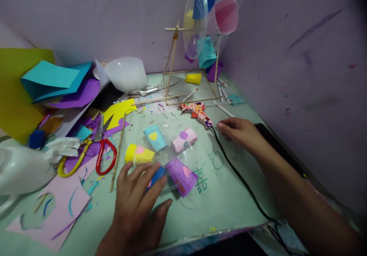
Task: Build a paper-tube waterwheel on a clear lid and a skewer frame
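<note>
Clear plastic disc (174,157) ringed with coloured paper cups (155,136), flat on the bench (226,198), near edge under the spread, pressed-down fingers of the left hand (137,204). Patterned glue gun (197,112) just beyond the loosely extended, empty right hand (241,131); contact not discernible. Black cord (239,177) between the hands.

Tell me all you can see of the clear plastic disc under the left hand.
The clear plastic disc lies flat on the green table. Five paper cups sit around its rim: yellow, teal, pink, purple and blue, several bearing a heart. The left hand rests its fingertips on the near edge, over the blue cup.
</note>
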Demonstrator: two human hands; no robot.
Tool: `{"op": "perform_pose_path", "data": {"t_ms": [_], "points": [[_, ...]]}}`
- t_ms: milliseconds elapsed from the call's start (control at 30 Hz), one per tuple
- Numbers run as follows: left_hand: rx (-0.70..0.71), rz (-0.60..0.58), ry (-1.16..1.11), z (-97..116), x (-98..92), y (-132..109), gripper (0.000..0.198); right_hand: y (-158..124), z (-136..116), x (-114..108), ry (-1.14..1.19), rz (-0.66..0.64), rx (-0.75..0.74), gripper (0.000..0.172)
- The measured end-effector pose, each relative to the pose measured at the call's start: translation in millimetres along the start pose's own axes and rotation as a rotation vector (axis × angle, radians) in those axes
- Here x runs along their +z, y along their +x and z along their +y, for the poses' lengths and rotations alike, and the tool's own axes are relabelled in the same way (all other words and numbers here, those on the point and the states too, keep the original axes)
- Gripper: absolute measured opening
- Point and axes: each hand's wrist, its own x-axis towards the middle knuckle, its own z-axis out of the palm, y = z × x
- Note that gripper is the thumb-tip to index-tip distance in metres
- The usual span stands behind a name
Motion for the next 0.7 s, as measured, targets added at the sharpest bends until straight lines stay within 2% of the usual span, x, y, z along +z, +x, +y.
{"op": "perform_pose_path", "data": {"t_ms": [100,200,300,500,700], "points": [[-0.009,-0.018,-0.015,3,2.8,0,0.036,14,-12,0,-0.133,0.057,0.019,0.039],[-0.018,-0.002,-0.029,3,4.2,0,0.034,25,-23,1,-0.248,0.126,0.032,0.047],[-0.027,0.012,-0.043,3,5.3,1,0.034,35,-30,2,-0.29,0.044,0.054,0.052],[-0.041,0.018,-0.036,3,6.9,0,0.033,49,-34,7,-0.21,-0.128,0.063,0.042],[-0.022,0.006,-0.011,-1,11.6,-3,0.034,60,-37,16,-0.069,-0.202,0.111,0.025]]}}
